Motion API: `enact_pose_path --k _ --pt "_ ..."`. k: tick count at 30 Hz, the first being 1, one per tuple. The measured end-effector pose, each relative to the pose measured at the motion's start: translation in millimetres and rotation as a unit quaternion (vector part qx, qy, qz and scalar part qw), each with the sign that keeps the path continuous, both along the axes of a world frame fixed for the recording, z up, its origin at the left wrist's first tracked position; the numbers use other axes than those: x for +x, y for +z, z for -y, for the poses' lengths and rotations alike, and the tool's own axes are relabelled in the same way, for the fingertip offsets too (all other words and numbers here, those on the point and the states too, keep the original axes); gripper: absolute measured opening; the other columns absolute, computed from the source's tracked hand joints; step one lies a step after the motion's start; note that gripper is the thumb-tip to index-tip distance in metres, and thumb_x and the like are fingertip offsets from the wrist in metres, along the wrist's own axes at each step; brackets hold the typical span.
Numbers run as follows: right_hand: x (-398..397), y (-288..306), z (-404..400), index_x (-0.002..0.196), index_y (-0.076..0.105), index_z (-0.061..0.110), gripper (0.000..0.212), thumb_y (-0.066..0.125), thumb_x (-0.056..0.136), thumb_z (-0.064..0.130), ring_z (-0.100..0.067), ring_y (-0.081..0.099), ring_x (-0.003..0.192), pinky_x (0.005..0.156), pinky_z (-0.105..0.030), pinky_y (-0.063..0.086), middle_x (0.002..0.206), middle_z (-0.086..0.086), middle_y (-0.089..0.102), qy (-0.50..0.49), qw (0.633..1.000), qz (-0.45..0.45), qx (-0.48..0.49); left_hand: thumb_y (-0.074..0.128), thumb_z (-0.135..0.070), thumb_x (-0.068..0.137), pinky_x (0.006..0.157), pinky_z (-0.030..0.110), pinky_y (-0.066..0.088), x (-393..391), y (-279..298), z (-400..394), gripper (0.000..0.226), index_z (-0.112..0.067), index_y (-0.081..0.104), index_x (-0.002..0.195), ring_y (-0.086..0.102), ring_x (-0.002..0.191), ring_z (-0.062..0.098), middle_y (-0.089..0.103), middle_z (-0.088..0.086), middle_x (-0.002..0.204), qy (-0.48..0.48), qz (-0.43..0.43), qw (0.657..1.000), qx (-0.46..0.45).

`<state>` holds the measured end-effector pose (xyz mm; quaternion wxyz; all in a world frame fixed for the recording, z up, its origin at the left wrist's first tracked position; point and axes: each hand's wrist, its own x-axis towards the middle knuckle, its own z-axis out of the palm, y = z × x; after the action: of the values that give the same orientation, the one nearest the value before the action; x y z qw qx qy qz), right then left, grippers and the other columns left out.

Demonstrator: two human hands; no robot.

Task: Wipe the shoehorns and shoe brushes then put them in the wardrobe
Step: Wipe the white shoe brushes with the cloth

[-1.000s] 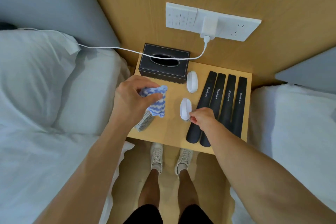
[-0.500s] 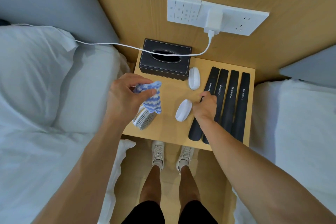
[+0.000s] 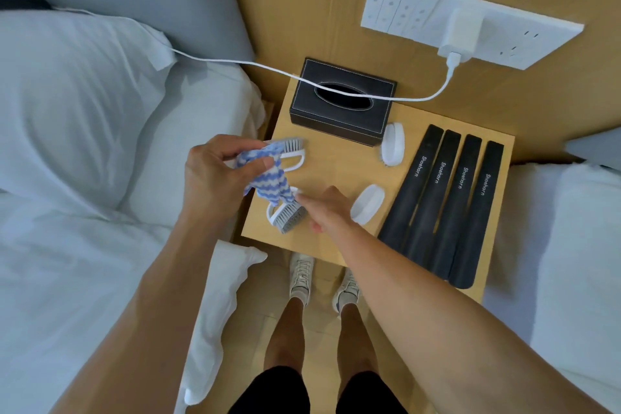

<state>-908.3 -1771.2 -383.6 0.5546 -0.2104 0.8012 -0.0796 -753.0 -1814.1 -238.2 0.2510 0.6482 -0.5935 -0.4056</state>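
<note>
Both hands work at the centre of the frame over the desk point(image 3: 339, 161). Left hand point(image 3: 215, 178) pinches a blue-and-white cloth point(image 3: 265, 175) between thumb and fingers; the cloth hangs down and covers part of the two brushes behind and below it. Right hand point(image 3: 327, 208) reaches left toward the lower brush point(image 3: 287, 215), fingertips at its handle beside the hanging cloth; whether they grip it or only touch it I cannot tell, as the cloth and the hand hide the contact. That brush lies bristles up near the desk's lower left edge.

Another brush point(image 3: 292, 153) lies just above, its left end hidden by the cloth. Two more white brushes rest right of centre: one point(image 3: 392, 144) touching the black tissue box point(image 3: 342, 101), one point(image 3: 367, 203) just right of the right hand.

Four black shoehorns point(image 3: 443, 205) lie side by side at right, each printed "Shoehorn" in white; the lower ends of the left two are hidden by the right forearm. A white cable point(image 3: 268, 67) crosses the tissue box up to a charger point(image 3: 460, 33) in the wall panel, upper right. Beds flank the desk, both cut off by the frame edges.
</note>
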Motion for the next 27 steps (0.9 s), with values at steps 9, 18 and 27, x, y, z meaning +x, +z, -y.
enact_pose_path --k 9,18,27 --pt "27 -22 18 0.105 0.057 0.004 0.046 0.079 0.082 0.037 -0.037 0.073 0.069 0.06 -0.049 0.063 0.095 -0.022 0.066 -0.055 0.994 0.055 0.073 0.077 -0.019 0.08 0.072 0.03 0.055 47 -6 -8 0.012 -0.026 0.073 0.089 0.065 0.087 0.01 0.07 -0.003 0.095 0.04 0.019 0.999 0.001" --pt "0 26 6 0.114 0.062 0.018 0.035 0.068 0.085 0.0 -0.029 0.067 0.098 0.073 -0.043 0.061 0.12 -0.012 0.062 -0.129 0.973 0.187 -0.031 0.076 -0.019 0.083 0.076 0.034 0.058 46 13 -4 0.011 -0.022 0.074 0.093 0.066 0.089 0.015 0.07 0.001 0.097 0.02 0.008 1.0 0.008" --pt "-82 176 -15 0.114 0.065 0.008 0.033 0.067 0.086 -0.009 -0.025 0.068 0.101 0.071 -0.03 0.061 0.113 -0.016 0.066 -0.105 0.938 0.226 -0.243 0.075 -0.02 0.083 0.063 0.007 0.05 -22 78 11 0.013 -0.021 0.074 0.095 0.064 0.081 -0.004 0.068 -0.006 0.091 -0.093 -0.062 0.993 -0.025"
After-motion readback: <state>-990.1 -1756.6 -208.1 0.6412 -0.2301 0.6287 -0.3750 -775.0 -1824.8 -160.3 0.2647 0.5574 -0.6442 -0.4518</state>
